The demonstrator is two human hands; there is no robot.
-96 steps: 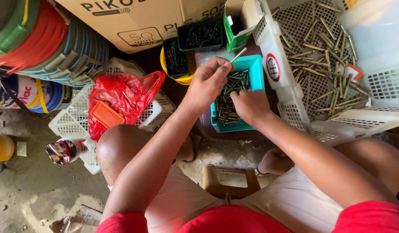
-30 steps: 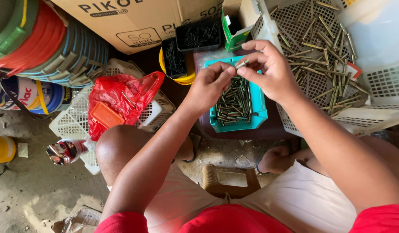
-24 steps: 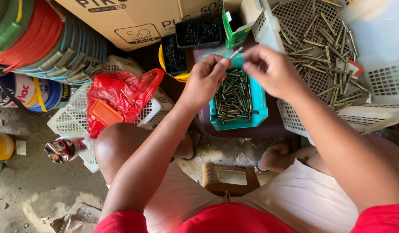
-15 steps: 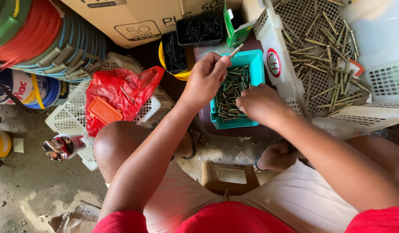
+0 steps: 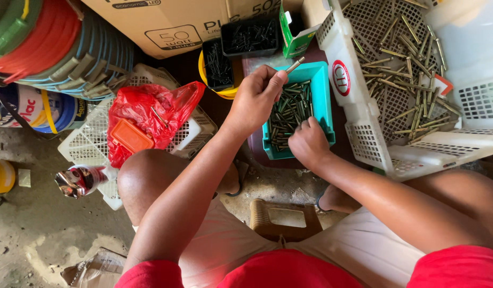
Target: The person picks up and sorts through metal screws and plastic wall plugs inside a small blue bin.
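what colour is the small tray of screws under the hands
Teal, seen from the head camera: the tray sits under both hands.

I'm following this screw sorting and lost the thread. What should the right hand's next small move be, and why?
Probably pinch one screw and lift it: the right hand is down in the teal tray among the loose screws, while the left hand already holds one screw.

The person wears a red top and pale, whitish shorts. Both forearms and the left hand (image 5: 255, 98) and right hand (image 5: 309, 143) are bare. A dark band, perhaps a sandal strap, crosses one foot.
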